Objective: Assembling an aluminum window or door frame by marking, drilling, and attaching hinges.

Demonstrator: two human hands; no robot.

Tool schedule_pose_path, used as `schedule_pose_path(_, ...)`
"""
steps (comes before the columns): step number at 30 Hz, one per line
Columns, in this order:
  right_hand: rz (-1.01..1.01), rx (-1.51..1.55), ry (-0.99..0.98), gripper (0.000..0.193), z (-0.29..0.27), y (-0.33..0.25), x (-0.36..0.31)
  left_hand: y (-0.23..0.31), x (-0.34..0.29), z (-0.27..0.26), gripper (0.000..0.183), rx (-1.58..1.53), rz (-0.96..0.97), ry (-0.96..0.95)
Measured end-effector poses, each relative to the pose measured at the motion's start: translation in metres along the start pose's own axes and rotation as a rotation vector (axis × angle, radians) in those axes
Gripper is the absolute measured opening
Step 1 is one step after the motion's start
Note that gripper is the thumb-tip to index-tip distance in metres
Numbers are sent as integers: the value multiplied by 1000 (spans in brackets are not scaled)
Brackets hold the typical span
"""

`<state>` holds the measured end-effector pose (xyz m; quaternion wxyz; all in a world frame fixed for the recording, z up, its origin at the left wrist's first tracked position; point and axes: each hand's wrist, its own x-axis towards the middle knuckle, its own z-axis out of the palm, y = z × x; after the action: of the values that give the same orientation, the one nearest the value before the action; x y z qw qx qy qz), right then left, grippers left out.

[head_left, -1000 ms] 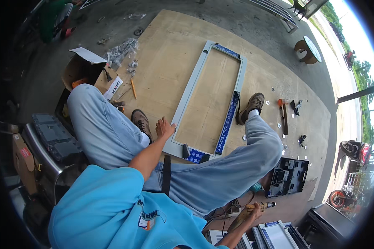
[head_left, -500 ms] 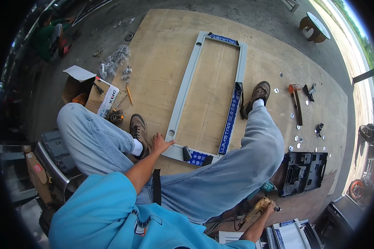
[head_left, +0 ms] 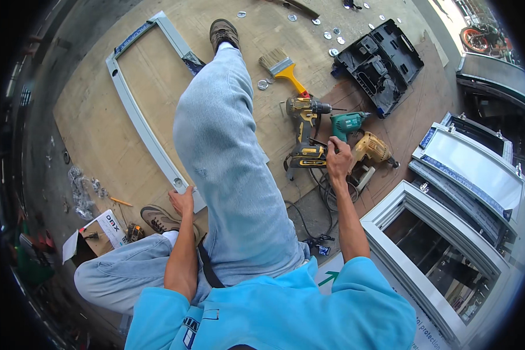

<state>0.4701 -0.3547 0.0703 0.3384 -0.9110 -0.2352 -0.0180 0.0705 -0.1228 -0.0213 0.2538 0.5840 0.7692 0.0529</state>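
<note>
A pale grey rectangular aluminium frame (head_left: 137, 115) with blue protective film on parts lies on the plywood. My left hand (head_left: 182, 201) rests on its near corner, fingers apart. At my right, my right hand (head_left: 339, 158) is closed among the power tools; whatever its fingers hold is too small to make out. Beside the fingertips is a yellow-and-black cordless drill (head_left: 301, 119) with its battery. A teal drill (head_left: 348, 123) lies just beyond the hand, and a worn yellow corded power tool (head_left: 374, 148) is close to its right. My raised right knee hides part of the frame.
An open black tool case (head_left: 379, 67) and a yellow-handled paintbrush (head_left: 283, 67) lie on the plywood (head_left: 163, 76) ahead. Cables (head_left: 326, 198) loop beside my right forearm. White framed panels (head_left: 469, 160) are stacked at right. A cardboard box (head_left: 96, 236) stands at left.
My view has swung right. My right hand has left the yellow corded power tool and is now beside the cordless drill. My left hand stays on the frame's corner.
</note>
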Motion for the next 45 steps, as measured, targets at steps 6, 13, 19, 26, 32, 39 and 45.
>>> schedule_pose_path(6, -337, -347, -379, 19, 112, -74, 38, 16, 19, -20, 65, -85, 33, -117)
schedule_pose_path(13, -410, 24, -459, 22, 166, -162, 70, -31, 18, -19, 55, -201, -135, -208)
schedule_pose_path(19, -274, 410, -672, 25, 180, -202, 7, -14, 15, -37, 42, -291, -157, -148)
schedule_pose_path(26, -237, 996, -972, 29, 273, -363, -18, 5, 3, -3, 31, -444, -102, -138)
schedule_pose_path(32, -47, 1016, -1079, 33, 276, -321, 55, -12, 18, -40, 28, -490, -234, 13)
schedule_pose_path(39, 129, 987, -743, 37, 113, -248, 247, 2, 25, -40, 35, -543, -245, -149)
schedule_pose_path(45, -524, 519, -996, 23, 12, -421, 146, -22, 22, -35, 45, -541, -288, -132)
